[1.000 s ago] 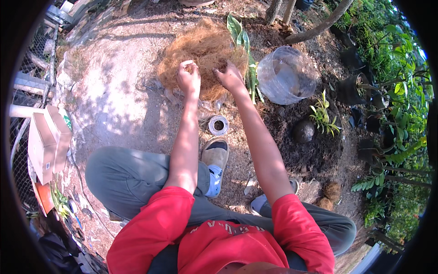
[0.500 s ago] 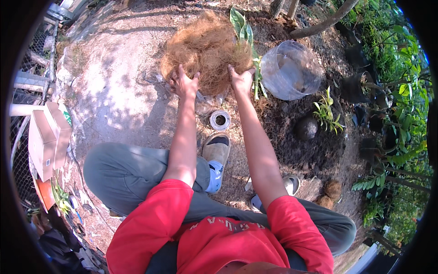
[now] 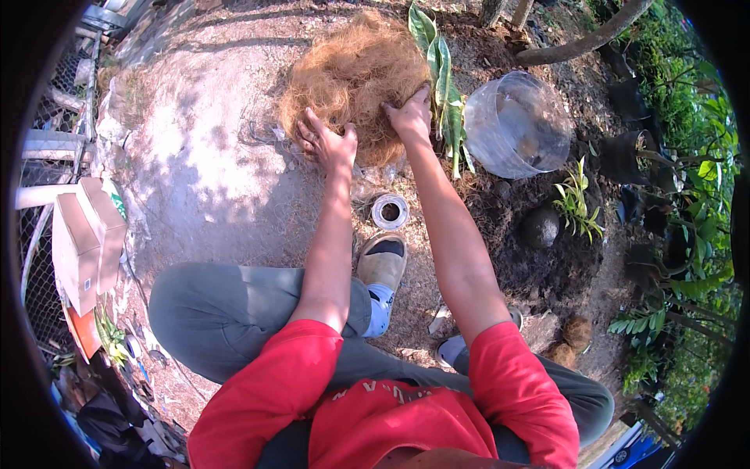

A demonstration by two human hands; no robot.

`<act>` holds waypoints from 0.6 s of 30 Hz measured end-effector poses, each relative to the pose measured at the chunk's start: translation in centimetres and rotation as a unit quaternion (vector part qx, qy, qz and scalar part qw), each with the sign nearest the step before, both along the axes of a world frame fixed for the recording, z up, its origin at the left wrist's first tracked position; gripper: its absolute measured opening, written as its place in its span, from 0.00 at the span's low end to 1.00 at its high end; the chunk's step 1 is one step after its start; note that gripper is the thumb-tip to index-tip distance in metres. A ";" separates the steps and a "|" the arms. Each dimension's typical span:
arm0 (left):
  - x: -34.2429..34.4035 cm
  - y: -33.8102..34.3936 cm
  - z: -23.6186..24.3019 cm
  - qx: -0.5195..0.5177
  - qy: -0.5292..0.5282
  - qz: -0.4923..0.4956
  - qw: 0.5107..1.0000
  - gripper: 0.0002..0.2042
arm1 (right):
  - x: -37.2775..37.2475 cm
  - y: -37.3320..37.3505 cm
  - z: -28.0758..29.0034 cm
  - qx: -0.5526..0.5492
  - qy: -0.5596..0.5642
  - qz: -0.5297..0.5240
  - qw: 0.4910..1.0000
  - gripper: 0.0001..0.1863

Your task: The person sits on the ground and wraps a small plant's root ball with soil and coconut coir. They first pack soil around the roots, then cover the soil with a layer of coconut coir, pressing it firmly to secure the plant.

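Note:
A loose, rounded mass of brown fibre (image 3: 353, 59) lies on the ground ahead of me. My left hand (image 3: 329, 143) presses its near left edge, fingers spread. My right hand (image 3: 410, 118) grips its near right part, fingertips curled into the fibre. Long green leaves with pale edges (image 3: 444, 94) lie just right of the fibre. A white roll (image 3: 390, 211) with a dark centre sits between my forearms, above my shoe.
A clear plastic tub (image 3: 500, 129) stands at right, above dark soil with a small plant (image 3: 576, 199) and a dark round object (image 3: 539, 227). A curved trunk (image 3: 570, 48), black plant pots (image 3: 621, 160) and foliage line the right. Cardboard boxes (image 3: 78, 250) and wire fencing are at left.
My hands have moved from the middle of the fibre to its near edges. My left fingers have spread. In the last half second my right hand has moved forward along the fibre.

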State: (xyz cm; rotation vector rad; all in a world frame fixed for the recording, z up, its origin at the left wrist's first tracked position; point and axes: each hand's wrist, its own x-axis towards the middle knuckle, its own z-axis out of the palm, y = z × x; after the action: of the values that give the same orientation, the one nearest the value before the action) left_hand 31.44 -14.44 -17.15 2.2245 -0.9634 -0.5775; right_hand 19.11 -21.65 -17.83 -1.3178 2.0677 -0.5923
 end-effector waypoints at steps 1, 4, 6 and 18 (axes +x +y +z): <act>0.0 -0.3 -1.0 -0.004 -0.037 0.008 0.999 0.48 | 0.4 -0.3 -0.4 0.021 -0.028 -0.024 0.999 0.53; 0.6 -0.6 -2.4 -0.030 -0.075 0.000 0.997 0.48 | 0.6 0.0 -0.4 0.059 -0.105 -0.028 0.992 0.48; 0.8 -0.7 -2.6 -0.062 -0.084 -0.014 0.994 0.46 | 0.8 0.0 -0.9 0.044 -0.061 -0.008 0.997 0.42; 0.9 -1.0 -2.7 -0.049 -0.059 -0.055 0.996 0.32 | -0.4 2.8 -0.1 -0.199 0.013 -0.078 0.977 0.29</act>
State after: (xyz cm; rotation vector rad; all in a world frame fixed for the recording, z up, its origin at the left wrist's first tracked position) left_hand 32.29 -15.47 -19.84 2.1482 -1.1568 -0.4417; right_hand 18.71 -18.83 -17.89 -1.3894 2.1607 -1.1106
